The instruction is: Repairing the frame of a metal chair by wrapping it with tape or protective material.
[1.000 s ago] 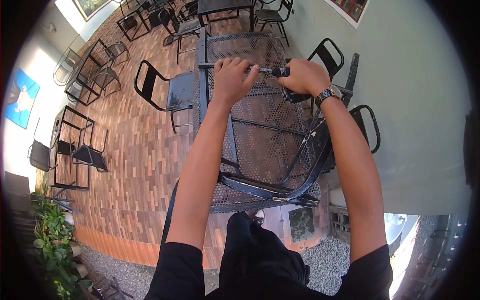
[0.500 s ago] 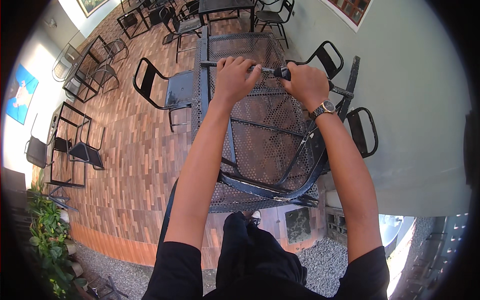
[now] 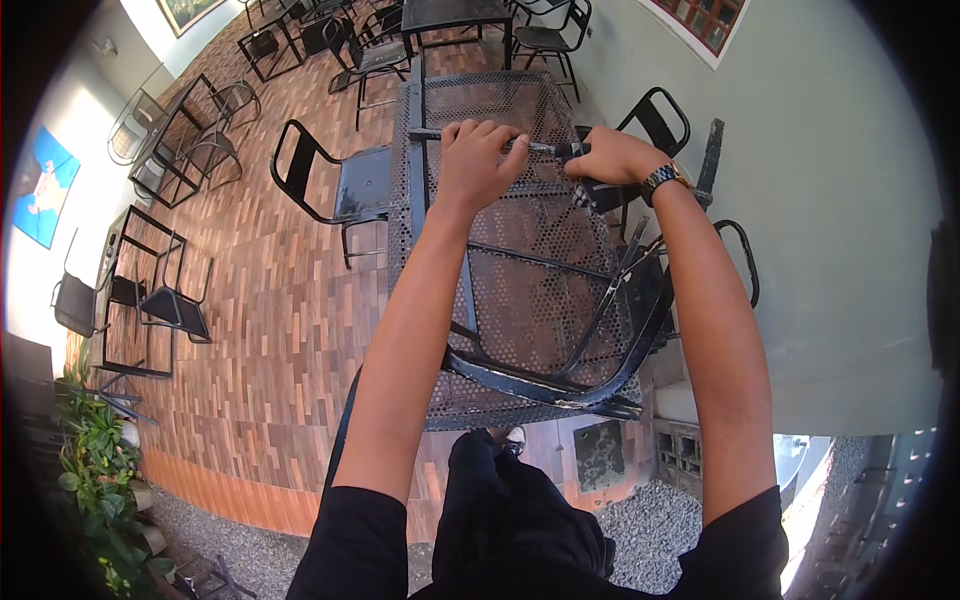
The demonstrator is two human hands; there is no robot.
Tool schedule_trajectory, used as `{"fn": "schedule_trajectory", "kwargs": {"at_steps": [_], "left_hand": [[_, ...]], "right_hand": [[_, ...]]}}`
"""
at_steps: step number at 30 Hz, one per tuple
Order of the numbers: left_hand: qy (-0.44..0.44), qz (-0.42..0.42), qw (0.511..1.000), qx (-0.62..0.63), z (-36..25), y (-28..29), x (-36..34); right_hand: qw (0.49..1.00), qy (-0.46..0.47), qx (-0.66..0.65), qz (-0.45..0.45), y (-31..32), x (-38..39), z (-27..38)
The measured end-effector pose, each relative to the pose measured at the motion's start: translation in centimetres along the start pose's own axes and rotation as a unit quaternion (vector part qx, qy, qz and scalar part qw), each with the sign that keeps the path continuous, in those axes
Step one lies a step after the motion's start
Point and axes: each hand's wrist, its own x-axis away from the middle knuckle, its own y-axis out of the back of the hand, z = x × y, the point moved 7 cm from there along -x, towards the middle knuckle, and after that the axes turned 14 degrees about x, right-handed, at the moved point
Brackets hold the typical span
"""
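A worn black metal chair frame (image 3: 560,392) lies on its side or upturned on a perforated metal table (image 3: 525,300), its paint chipped along the edges. My left hand (image 3: 478,160) is closed over a thin crossbar of the frame near the far end of the table. To its right, my right hand (image 3: 622,157) is closed around a black handle (image 3: 570,151), and a light metal part runs from it toward my left fingers. The kind of tool is hidden by the hand. A watch (image 3: 664,178) is on my right wrist.
A black chair (image 3: 362,185) stands left of the table, and another black chair (image 3: 655,120) is at its right by the grey wall (image 3: 820,250). More tables and chairs stand at the back and left. Green plants (image 3: 95,470) line the lower left, with gravel (image 3: 650,530) near my legs.
My right hand has turned at the wrist and its forearm has swung slightly outward, still on the black handle. My left hand stays on the crossbar. The view has shifted slightly.
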Motion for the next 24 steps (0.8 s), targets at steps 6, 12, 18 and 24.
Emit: {"fn": "schedule_trajectory", "kwargs": {"at_steps": [6, 12, 18, 24], "left_hand": [[0.011, 0.011, 1.000, -0.002, 0.3, 0.0, 0.0], [0.005, 0.005, 1.000, -0.003, 0.3, 0.1, -0.1], [-0.001, -0.001, 1.000, -0.005, 0.3, 0.1, 0.0], [-0.009, -0.003, 1.000, -0.011, 0.2, 0.1, 0.0]], "right_hand": [[1.000, 0.007, -0.012, 0.025, 0.6, 0.7, 0.8], [1.000, 0.003, 0.005, -0.019, 0.1, 0.3, 0.4], [0.993, -0.042, 0.054, -0.100, 1.3, 2.5, 1.2], [0.991, -0.048, 0.055, -0.116, 1.3, 2.8, 1.1]]}}
